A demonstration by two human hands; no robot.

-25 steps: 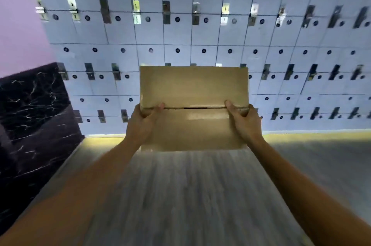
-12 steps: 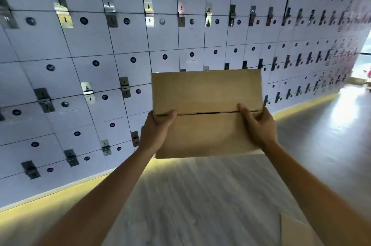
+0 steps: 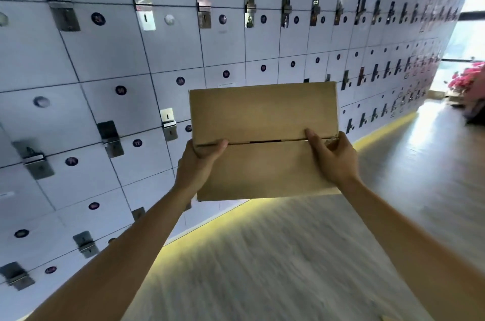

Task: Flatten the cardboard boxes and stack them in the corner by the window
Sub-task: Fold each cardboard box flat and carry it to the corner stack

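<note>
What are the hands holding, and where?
A brown cardboard box: left hand and right hand grip opposite side edges, thumbs at the flap seam.

A locker room: a wall of numbered lockers [image 3: 236, 40] lines the corridor.

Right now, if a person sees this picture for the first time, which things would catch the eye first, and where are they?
First comes the cardboard box, held up in the middle of the view, the left hand and the right hand gripping its two sides. Behind it, a wall of pale lockers fills the left and the top. At the far right, a bright window shines above pink flowers.
</note>
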